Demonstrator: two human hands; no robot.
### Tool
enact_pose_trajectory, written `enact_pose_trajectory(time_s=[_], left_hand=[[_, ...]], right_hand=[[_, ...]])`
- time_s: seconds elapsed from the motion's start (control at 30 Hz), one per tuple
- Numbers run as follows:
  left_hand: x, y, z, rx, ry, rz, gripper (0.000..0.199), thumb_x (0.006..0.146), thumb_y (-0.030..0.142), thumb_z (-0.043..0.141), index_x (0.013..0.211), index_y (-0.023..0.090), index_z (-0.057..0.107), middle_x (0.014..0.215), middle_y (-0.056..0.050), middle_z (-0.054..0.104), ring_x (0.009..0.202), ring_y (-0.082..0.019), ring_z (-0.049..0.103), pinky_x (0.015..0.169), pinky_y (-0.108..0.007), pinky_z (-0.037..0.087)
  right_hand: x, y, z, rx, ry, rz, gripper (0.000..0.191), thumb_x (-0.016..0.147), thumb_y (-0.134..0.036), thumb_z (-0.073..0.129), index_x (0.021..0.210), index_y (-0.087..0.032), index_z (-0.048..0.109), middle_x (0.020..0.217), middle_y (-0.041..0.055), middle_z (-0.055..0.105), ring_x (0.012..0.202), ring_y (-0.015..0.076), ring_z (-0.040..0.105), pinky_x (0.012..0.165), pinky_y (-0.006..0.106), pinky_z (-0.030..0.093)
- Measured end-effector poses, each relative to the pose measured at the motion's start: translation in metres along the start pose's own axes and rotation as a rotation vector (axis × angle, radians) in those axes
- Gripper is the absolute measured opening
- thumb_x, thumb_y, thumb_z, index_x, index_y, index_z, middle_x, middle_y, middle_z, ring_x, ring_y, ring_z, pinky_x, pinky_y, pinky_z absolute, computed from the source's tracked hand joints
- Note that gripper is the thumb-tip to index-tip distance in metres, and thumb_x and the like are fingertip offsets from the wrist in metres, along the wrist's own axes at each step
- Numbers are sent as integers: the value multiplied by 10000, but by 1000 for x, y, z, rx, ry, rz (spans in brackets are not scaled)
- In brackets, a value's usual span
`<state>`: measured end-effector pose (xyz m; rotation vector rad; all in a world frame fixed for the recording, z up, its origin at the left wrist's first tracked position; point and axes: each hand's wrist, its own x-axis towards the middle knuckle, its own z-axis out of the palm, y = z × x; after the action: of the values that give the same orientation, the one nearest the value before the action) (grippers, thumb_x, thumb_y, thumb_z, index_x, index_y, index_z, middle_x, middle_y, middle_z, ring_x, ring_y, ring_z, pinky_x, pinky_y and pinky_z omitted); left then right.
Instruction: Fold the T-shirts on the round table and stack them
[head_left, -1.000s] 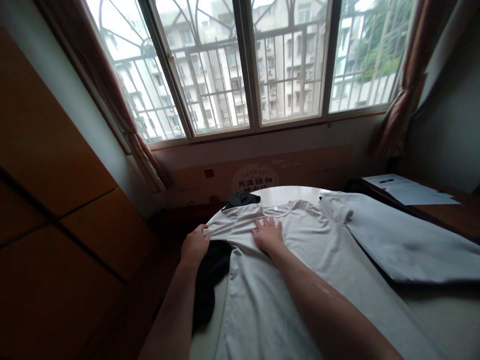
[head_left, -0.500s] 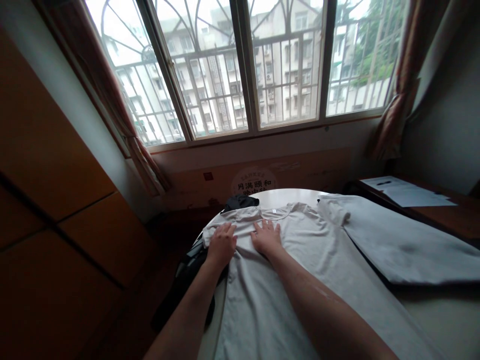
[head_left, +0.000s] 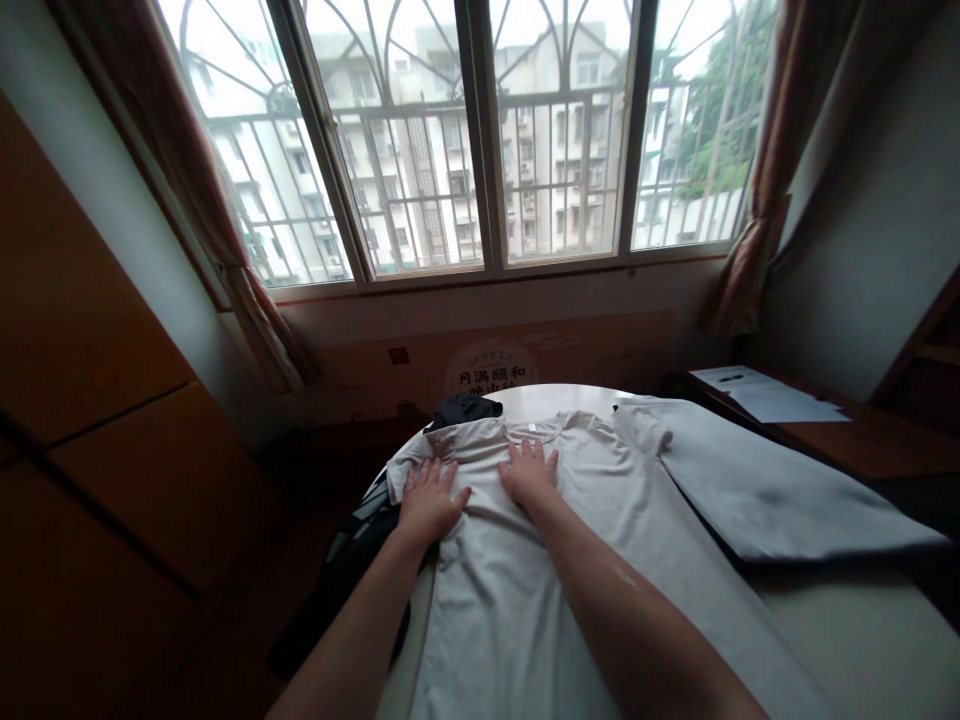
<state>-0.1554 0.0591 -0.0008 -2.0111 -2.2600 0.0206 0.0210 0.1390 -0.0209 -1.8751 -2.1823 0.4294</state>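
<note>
A light grey-white T-shirt (head_left: pixel 495 590) lies spread over a round white table (head_left: pixel 577 397), its neckline toward the window and wrinkles running down its body. My left hand (head_left: pixel 433 500) rests flat on the shirt near the left sleeve, fingers spread. To its right, my right hand (head_left: pixel 529 473) presses on the cloth just below the collar, its fingers also apart. Neither hand grips anything.
Dark clothing (head_left: pixel 337 580) hangs at the table's left edge, with a black cloth (head_left: pixel 465 408) at the far edge. A folded pale grey garment (head_left: pixel 772 480) lies right. Papers (head_left: pixel 780 397) rest on a brown desk (head_left: pixel 892 430).
My left hand has shifted left and its fingers have spread wider on the shirt. My right hand stays below the collar. The view has turned slightly to the right.
</note>
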Motion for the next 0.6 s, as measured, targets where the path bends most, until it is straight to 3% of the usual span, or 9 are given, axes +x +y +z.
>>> enact_pose_trajectory(time_s=[0.23, 0.33, 0.47, 0.6], left_hand=[[0, 0, -1, 8, -2, -4, 686, 973, 579, 324, 1562, 227, 339, 1627, -152, 308, 1525, -313, 222, 1223, -534, 123], [-1, -1, -2, 3, 7, 1, 680, 972, 573, 322, 1559, 230, 347, 1624, -154, 315, 1523, -311, 229, 1220, -531, 128], [0, -1, -4, -8, 16, 1, 674, 971, 557, 320, 1553, 218, 362, 1623, -158, 316, 1523, -315, 228, 1219, -528, 127], [0, -1, -5, -34, 5, -8, 682, 965, 555, 317, 1555, 216, 357, 1627, -153, 308, 1526, -313, 217, 1220, -526, 116]], right_hand=[[-7, -4, 0, 21, 50, 4, 628, 984, -494, 329, 1564, -254, 341, 1664, 91, 213, 1528, 339, 106, 1167, 638, 1], [-8, -5, -13, 55, 51, -2, 599, 964, -481, 413, 1511, -238, 442, 1630, 122, 300, 1496, 353, 212, 1164, 620, 108], [10, 17, -62, 78, 136, -11, 522, 974, -477, 409, 1431, -259, 537, 1506, 104, 496, 1339, 291, 467, 1094, 463, 344], [35, 81, -133, 77, 259, 139, 520, 960, -357, 456, 1456, -209, 507, 1426, 147, 566, 1273, 299, 546, 1024, 405, 422]])
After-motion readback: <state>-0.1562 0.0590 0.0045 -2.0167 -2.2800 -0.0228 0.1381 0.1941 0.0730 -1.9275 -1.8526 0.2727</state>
